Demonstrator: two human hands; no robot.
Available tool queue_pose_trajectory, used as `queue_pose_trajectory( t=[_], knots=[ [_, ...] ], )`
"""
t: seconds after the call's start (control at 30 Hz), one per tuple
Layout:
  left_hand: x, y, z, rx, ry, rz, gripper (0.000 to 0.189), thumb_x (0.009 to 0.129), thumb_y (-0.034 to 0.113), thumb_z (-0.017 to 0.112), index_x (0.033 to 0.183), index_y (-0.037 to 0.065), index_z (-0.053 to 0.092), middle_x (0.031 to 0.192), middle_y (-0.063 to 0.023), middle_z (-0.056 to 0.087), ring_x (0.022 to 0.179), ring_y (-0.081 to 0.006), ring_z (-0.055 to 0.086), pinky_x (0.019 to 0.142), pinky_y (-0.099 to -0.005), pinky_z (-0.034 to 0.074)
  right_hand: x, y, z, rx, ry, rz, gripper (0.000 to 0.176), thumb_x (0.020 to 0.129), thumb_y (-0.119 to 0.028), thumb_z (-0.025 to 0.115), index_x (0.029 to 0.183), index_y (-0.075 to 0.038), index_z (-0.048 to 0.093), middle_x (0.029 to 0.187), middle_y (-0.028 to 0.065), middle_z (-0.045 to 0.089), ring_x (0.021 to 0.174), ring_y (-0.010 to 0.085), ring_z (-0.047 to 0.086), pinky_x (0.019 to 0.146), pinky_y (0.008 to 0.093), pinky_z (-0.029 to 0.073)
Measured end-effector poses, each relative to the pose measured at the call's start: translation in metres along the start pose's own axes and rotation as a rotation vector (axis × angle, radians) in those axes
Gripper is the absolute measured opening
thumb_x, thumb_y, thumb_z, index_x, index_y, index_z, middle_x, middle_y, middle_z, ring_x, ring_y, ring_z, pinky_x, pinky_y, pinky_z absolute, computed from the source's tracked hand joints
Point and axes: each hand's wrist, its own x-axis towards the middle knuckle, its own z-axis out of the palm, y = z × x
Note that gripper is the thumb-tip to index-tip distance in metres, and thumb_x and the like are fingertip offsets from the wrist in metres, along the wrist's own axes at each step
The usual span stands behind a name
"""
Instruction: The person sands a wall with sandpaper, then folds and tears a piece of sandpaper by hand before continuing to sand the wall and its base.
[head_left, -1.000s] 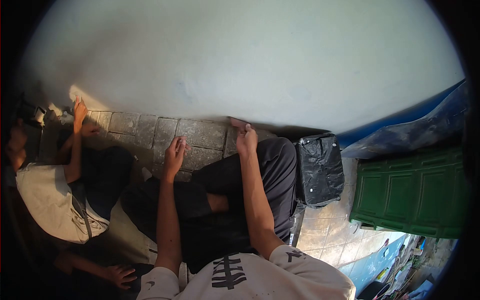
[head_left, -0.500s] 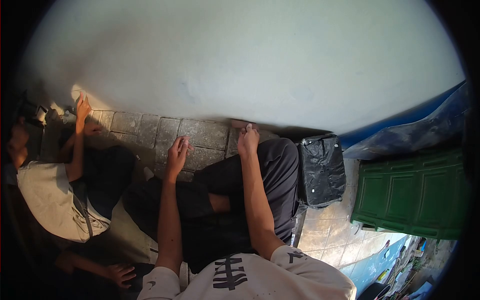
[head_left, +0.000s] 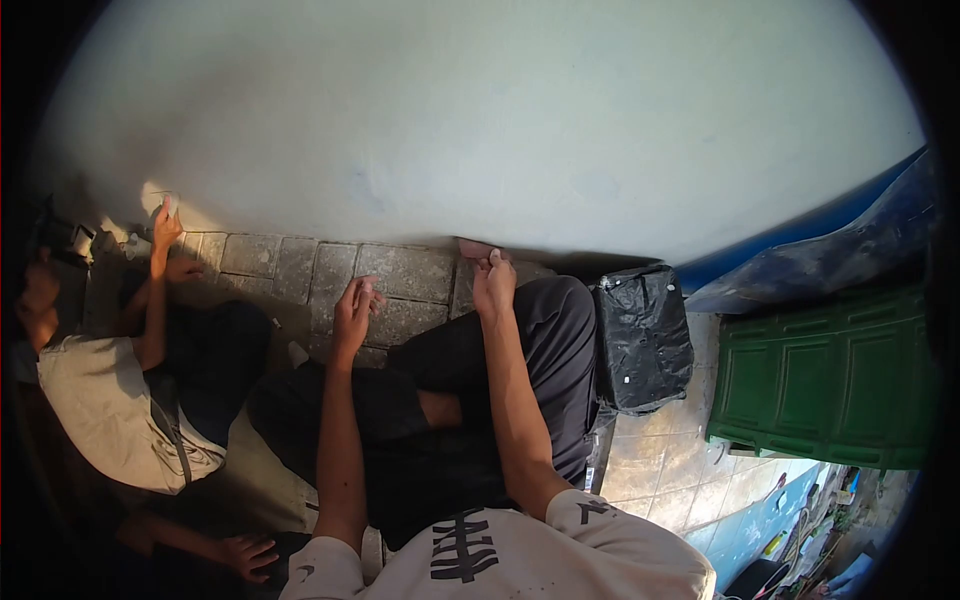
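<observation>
My left hand (head_left: 355, 308) hovers over the grey paving (head_left: 402, 270) with its fingers bent and partly apart; whether something small sits between them I cannot make out. Beside the foot of the pale wall (head_left: 500, 130), my right hand (head_left: 493, 282) is closed, thumb and fingers pinched together. What it pinches, if anything, is too small to name. A reddish-brown piece (head_left: 474, 248) lies against the wall just beyond its fingertips. My crossed legs in dark trousers (head_left: 545, 330) are below both hands.
A black wrapped box (head_left: 643, 338) is right of my knee, with a green ridged container (head_left: 825, 385) and a blue sheet (head_left: 830, 250) farther right. A person in a light shirt (head_left: 110, 400) sits at the left, one hand raised to the wall. Another person's hand (head_left: 247, 555) rests lower left.
My left hand's fingers have shifted slightly. My right hand has barely moved beside the wall. The seated person's raised hand has turned and now shows something pale at its fingertips.
</observation>
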Motion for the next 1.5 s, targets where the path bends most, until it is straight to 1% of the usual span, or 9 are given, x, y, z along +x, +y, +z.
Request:
queue_pose_trajectory(
  t=[0.2,0.27,0.37,0.47,0.7,0.77,1.0,1.3,1.5],
  knots=[
    [0.0,0.003,0.0,-0.002,0.01,0.019,0.031,0.106,0.024,0.045,0.119,0.0,0.06,0.084,-0.0073,0.066,0.072,-0.0105,0.058,0.064,-0.0273,0.048,0.006,-0.001,-0.001,-0.056,0.002,0.03,0.02,0.104,-0.005,0.041,0.117,0.006,0.05,0.113,0.0131,0.056,0.097,0.0243,0.058,0.097,0.0417,0.048],
    [-0.005,0.001,0.001,-0.003,0.017,0.014,0.031,0.106,0.024,0.045,0.119,0.0,0.06,0.084,-0.0073,0.066,0.072,-0.0105,0.058,0.064,-0.0272,0.048,-0.008,-0.019,0.025,0.06,0.128,0.088,0.019,0.102,-0.003,0.035,0.114,0.002,0.05,0.111,0.0111,0.055,0.097,0.0251,0.058,0.107,0.0584,0.043],
    [0.0,0.001,-0.002,0.031,0.011,0.017,0.031,0.106,0.024,0.046,0.119,-0.001,0.06,0.084,-0.0068,0.066,0.071,-0.0101,0.057,0.063,-0.027,0.047,-0.019,-0.025,0.025,-0.067,-0.107,0.242,0.021,0.102,-0.002,0.032,0.117,0.002,0.047,0.114,0.0133,0.053,0.103,0.03,0.058,0.106,0.067,0.041],
    [-0.006,0.001,0.0,-0.008,0.031,-0.008,0.03,0.106,0.024,0.046,0.119,0.0,0.06,0.082,-0.0063,0.066,0.068,-0.0093,0.056,0.062,-0.0265,0.047,0.0,-0.021,0.014,0.089,0.034,0.197,0.021,0.102,-0.002,0.032,0.117,0.001,0.047,0.114,0.0139,0.051,0.106,0.0329,0.058,0.103,0.0691,0.042],
    [-0.006,-0.001,0.0,0.028,0.007,0.019,0.03,0.106,0.026,0.047,0.117,0.001,0.061,0.081,-0.0051,0.066,0.065,-0.0083,0.054,0.061,-0.0256,0.047,0.006,-0.014,0.01,-0.134,0.016,0.168,0.022,0.103,-0.004,0.03,0.116,0.005,0.045,0.119,0.0203,0.052,0.115,0.0396,0.055,0.104,0.0684,0.042],
    [-0.004,0.001,-0.001,0.038,0.01,0.029,0.031,0.106,0.026,0.048,0.117,0.001,0.061,0.081,-0.0049,0.067,0.065,-0.0083,0.054,0.061,-0.0256,0.047,0.021,-0.009,-0.005,-0.105,-0.219,0.3,0.023,0.103,-0.004,0.028,0.118,0.007,0.043,0.122,0.0233,0.051,0.12,0.0426,0.053,0.104,0.0684,0.042],
    [-0.004,0.001,-0.002,0.07,0.024,0.044,0.03,0.106,0.026,0.047,0.117,0.002,0.061,0.08,-0.0055,0.067,0.066,-0.009,0.059,0.059,-0.0267,0.049,0.0,-0.022,0.017,0.004,-0.092,0.189,0.026,0.103,-0.002,0.027,0.123,0.007,0.041,0.126,0.0246,0.049,0.121,0.0452,0.052,0.1,0.0715,0.043],
    [-0.004,0.002,-0.001,-0.045,0.013,-0.013,0.029,0.106,0.024,0.047,0.118,0.0,0.06,0.081,-0.0068,0.066,0.068,-0.0106,0.062,0.057,-0.0263,0.05,-0.007,-0.024,0.016,-0.16,-0.114,0.198,0.023,0.103,-0.002,0.033,0.121,0.006,0.044,0.115,0.0185,0.054,0.113,0.0394,0.057,0.105,0.0706,0.04],
    [-0.008,0.001,-0.002,0.035,0.057,-0.021,0.032,0.106,0.03,0.048,0.116,0.002,0.06,0.083,-0.0049,0.064,0.068,-0.0101,0.06,0.059,-0.0272,0.05,0.038,0.011,-0.027,-0.254,-0.122,0.238,0.019,0.098,-0.004,0.036,0.112,0.004,0.046,0.1,0.0207,0.062,0.097,0.0367,0.065,0.092,0.0594,0.049]
  ],
)
